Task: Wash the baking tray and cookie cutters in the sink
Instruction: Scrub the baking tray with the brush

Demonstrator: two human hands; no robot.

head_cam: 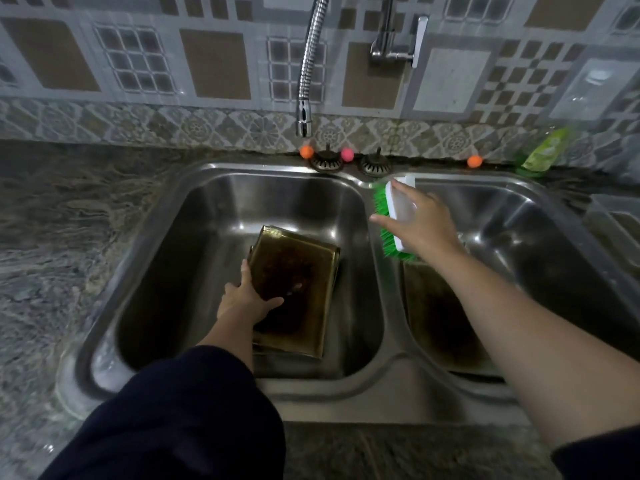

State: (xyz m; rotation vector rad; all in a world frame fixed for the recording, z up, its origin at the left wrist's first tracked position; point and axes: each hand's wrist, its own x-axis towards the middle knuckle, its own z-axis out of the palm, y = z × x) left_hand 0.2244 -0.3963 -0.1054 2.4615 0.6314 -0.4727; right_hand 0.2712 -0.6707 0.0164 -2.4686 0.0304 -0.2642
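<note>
Looking down on the double sink (pixel 388 386), I judge the job barely begun: no water runs from the faucet (pixel 304 109), and I see no suds anywhere. Both basins look dry apart from a dull sheen.

In the left basin the baking tray (pixel 294 289) sits tilted, its far end raised toward the back wall, its face dark with burnt-on residue. A second dark, stained sheet (pixel 436 317) lies flat in the right basin, partly hidden under my right forearm; I take it for another tray, though I cannot be sure. Neither shows any cleaned patch, so all the scrubbing and rinsing is left.

My left hand (pixel 242 296) grasps the near left edge of the tray, thumb lying across its face, steadying it. My right hand (pixel 419 223) holds the scrub brush (pixel 398 216) over the divider between the basins, fingers wrapped on its white back, green bristles turned toward the left basin.

A green bottle (pixel 547 148), probably dish soap, lies on the counter's back right corner, untouched.

Cookie cutters: I see none, so that part is wholly ahead.
</note>
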